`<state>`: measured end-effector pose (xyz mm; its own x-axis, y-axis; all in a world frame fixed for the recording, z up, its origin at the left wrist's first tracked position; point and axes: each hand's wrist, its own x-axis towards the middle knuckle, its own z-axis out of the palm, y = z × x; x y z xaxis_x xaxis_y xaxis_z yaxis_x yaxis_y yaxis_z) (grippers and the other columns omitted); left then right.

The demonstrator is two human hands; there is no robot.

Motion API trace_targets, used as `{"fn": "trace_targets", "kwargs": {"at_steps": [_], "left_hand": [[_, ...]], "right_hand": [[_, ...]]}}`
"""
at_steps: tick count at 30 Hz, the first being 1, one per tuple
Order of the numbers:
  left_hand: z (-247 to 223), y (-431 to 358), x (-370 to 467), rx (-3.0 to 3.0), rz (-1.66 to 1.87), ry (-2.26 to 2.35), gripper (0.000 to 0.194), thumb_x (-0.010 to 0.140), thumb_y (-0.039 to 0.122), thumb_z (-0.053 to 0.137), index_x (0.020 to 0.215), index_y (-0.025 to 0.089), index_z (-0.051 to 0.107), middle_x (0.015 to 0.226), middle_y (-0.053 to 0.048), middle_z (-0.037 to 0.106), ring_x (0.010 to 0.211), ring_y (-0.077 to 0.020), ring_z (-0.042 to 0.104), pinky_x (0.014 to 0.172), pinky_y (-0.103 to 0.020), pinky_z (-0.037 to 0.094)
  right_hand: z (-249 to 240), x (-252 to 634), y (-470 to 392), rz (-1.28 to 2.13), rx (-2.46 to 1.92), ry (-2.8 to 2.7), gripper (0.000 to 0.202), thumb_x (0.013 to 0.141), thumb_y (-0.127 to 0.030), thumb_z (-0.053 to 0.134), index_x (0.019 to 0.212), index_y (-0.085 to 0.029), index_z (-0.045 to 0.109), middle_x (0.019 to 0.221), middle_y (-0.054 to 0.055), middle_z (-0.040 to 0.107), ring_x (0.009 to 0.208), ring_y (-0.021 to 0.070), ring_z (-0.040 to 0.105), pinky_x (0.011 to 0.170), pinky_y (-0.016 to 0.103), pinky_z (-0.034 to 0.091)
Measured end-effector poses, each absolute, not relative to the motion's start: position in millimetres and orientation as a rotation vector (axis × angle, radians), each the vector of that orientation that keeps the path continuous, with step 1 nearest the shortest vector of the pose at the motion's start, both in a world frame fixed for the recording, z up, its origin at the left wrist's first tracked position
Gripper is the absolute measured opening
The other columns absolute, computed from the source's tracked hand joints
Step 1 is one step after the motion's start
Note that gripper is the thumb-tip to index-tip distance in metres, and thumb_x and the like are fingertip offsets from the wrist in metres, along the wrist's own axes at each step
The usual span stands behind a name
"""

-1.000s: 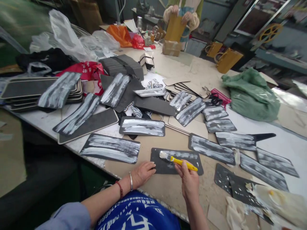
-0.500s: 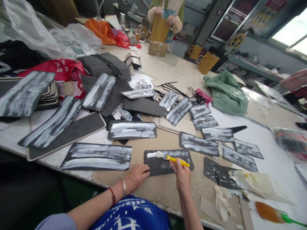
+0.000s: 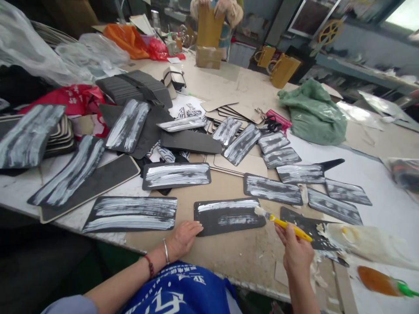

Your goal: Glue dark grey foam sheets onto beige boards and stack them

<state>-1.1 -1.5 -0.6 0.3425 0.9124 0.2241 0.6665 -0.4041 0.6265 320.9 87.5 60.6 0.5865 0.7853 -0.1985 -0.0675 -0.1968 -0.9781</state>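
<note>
Across the wide, pale-topped worktable (image 3: 252, 89), dark, flat, white-streaked panels (image 3: 273, 190) are lying scattered. Crumpled green plastic bag (image 3: 316, 115) is sitting toward the far right. Dark grey rectangular panel with two broad white bands (image 3: 131, 213) is lying front left. Just right of it, dark grey round-cornered rectangular panel (image 3: 209, 222) is lying flat in front of the person; white streak (image 3: 229, 205) is running along its far edge, fainter patch nearer the middle. Left hand (image 3: 183, 237) is resting open, fingertips at that panel's left end. Right hand (image 3: 297, 247) is gripping a yellow-handled paintbrush (image 3: 301, 234); whitened bristles (image 3: 259, 211) are pointing left at the panel's right end.
</note>
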Motion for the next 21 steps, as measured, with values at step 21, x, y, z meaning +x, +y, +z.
{"fn": "trace_targets", "kwargs": {"at_steps": [21], "left_hand": [[-11, 3, -7, 2.184, 0.680, 1.404, 0.045, 0.068, -0.002, 0.034, 0.107, 0.016, 0.048, 0.095, -0.006, 0.062, 0.086, -0.0165, 0.058, 0.079, -0.032, 0.049]], "right_hand": [[46, 303, 47, 0.913, -1.761, -0.674, 0.044, 0.061, -0.047, 0.070, 0.085, -0.010, 0.061, 0.069, 0.003, 0.068, 0.069, 0.0187, 0.066, 0.074, 0.034, 0.055]]}}
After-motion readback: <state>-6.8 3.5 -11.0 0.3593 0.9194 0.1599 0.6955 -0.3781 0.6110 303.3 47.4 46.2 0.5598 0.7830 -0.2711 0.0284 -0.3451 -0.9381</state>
